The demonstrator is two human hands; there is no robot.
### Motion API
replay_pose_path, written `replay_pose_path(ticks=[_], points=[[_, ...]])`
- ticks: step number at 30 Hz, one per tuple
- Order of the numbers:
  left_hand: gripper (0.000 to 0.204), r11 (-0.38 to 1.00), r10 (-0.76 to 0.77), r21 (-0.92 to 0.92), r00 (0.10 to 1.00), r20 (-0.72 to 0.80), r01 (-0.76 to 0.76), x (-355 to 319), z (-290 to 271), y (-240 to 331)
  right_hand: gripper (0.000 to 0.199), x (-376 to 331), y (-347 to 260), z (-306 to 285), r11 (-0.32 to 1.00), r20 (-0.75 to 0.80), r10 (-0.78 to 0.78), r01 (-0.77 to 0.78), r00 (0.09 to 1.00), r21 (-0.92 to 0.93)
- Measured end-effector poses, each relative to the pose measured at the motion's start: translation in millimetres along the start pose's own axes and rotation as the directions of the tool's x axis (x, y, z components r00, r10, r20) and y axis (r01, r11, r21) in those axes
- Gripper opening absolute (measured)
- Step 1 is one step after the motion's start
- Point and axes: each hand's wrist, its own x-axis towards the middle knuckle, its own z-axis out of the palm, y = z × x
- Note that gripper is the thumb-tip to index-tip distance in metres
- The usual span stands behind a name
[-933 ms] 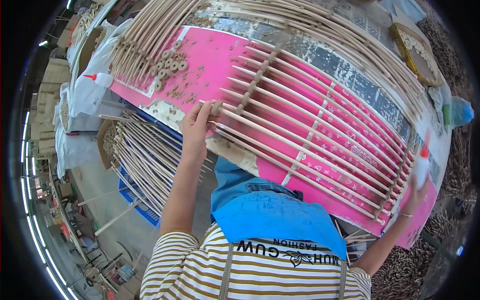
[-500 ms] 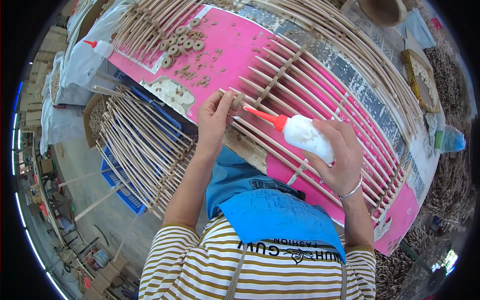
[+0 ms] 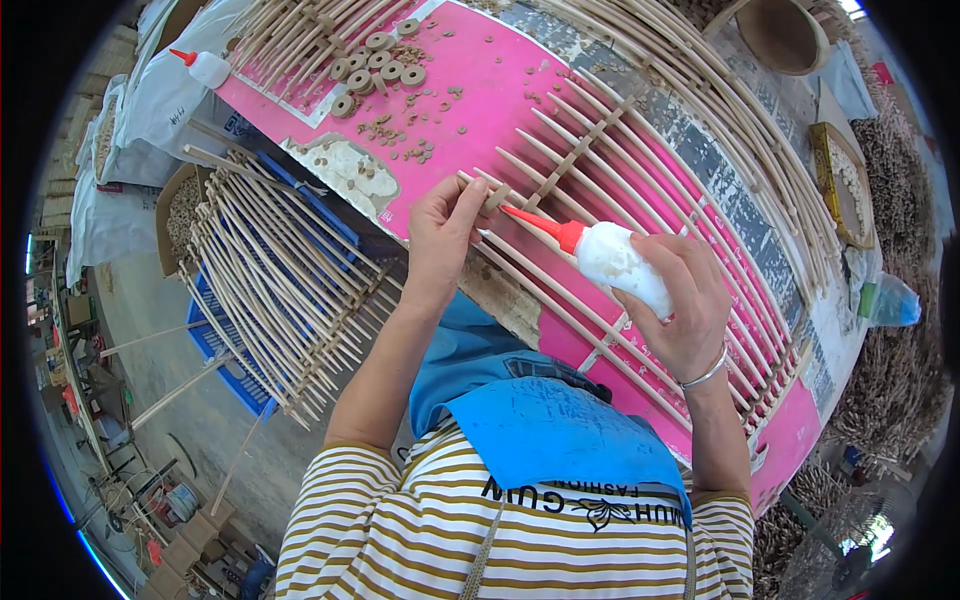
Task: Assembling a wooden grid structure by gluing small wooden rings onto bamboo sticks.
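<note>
We are holding the end of one pale wooden stick (image 3: 464,176) near the middle of the frame. The left hand (image 3: 443,235) is pinching it between thumb and forefinger, beside a small brown spacer (image 3: 495,200) sitting on the stick.

The right hand (image 3: 690,305) is gripping a white squeeze bottle (image 3: 615,262), fingers wrapping around its body. We are pointing its red nozzle (image 3: 545,225) up and left, the tip lying right by the spacer; we are not able to confirm contact.

Change: 0.9 s ago the bottle was at the right of the frame; now it is lying across the sticks at centre, while the left grip is staying on the same stick end. Both hands are thus meeting at one point, and we are judging that the work is now centring on this spacer.

A brown crosspiece (image 3: 580,150) is spanning neighbouring sticks at upper centre. Loose brown rings (image 3: 391,71) are lying at upper left on the pink-covered counter (image 3: 470,60).
</note>
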Motion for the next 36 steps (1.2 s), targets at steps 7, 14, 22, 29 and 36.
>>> replay_pose_path(ticks=[7, 14, 22, 29, 36], points=[[0.025, 1.0, 0.003, -0.003, 1.0, -0.001, -0.003, 0.0, -2.5, -2.4, 0.06, -4.8, 4.1, 2.6, 1.0, -0.005, -0.005, 0.005, 1.0, 0.004], [0.025, 1.0, 0.009, -0.007, 1.0, 0.011, -0.009, 2.0, -0.4, -1.9, 0.057, -4.8, 4.3, -0.7, 0.999, -0.035, 0.034, -0.034, 0.999, -0.019], [0.023, 0.984, -0.003, 0.176, 1.0, -0.024, 0.007, 15.7, -36.6, -18.9, 0.058, -96.8, 48.6, -20.3, 0.814, -0.349, 0.577, -0.485, 0.739, 0.319], [0.023, 0.997, -0.009, 0.074, 0.999, 0.051, 0.006, 45.8, -19.8, -24.9, 0.056, -365.6, 126.5, -109.5, 0.433, -0.757, 0.653, -0.817, -0.007, 0.381], [0.03, 0.99, 0.046, 0.131, 0.999, 0.03, -0.049, 38.9, -44.8, -2.4, 0.064, -457.8, 198.1, -124.8, 0.133, -0.815, 0.579, -0.986, -0.002, 0.096]])
